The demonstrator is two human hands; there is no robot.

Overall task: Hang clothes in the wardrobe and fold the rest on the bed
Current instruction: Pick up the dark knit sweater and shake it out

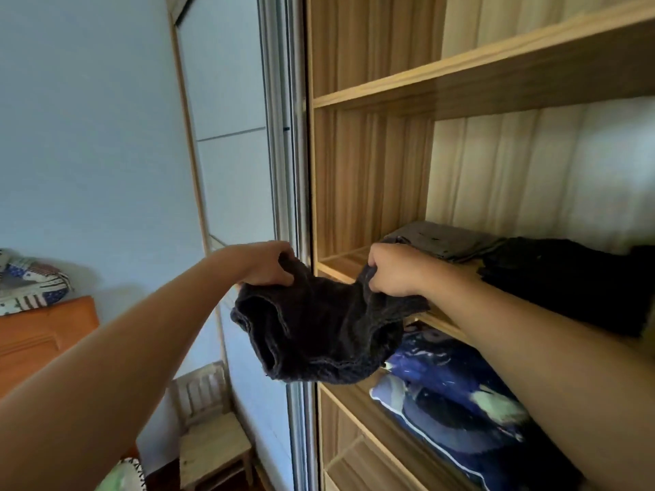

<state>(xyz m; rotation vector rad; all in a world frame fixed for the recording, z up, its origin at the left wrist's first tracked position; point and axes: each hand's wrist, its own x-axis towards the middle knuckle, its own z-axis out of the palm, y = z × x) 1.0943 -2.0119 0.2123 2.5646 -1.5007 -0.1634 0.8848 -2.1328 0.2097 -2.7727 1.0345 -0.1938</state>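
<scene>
A dark knitted garment point(319, 334) hangs in front of the open wooden wardrobe point(368, 171), stretched between my two hands. My left hand point(266, 265) grips its left upper edge, just outside the wardrobe's left side. My right hand point(393, 269) grips its right upper edge, at the front of the middle shelf point(340, 269). Behind my right hand on that shelf lie a folded grey garment point(439, 241) and a folded black garment point(567, 278).
Folded blue patterned bedding point(453, 398) fills the shelf below. The sliding door frame point(283, 136) stands left of the wardrobe opening. A small wooden chair point(212, 441) sits by the wall below. An orange headboard point(39, 334) with a patchwork pillow point(28, 281) is at far left.
</scene>
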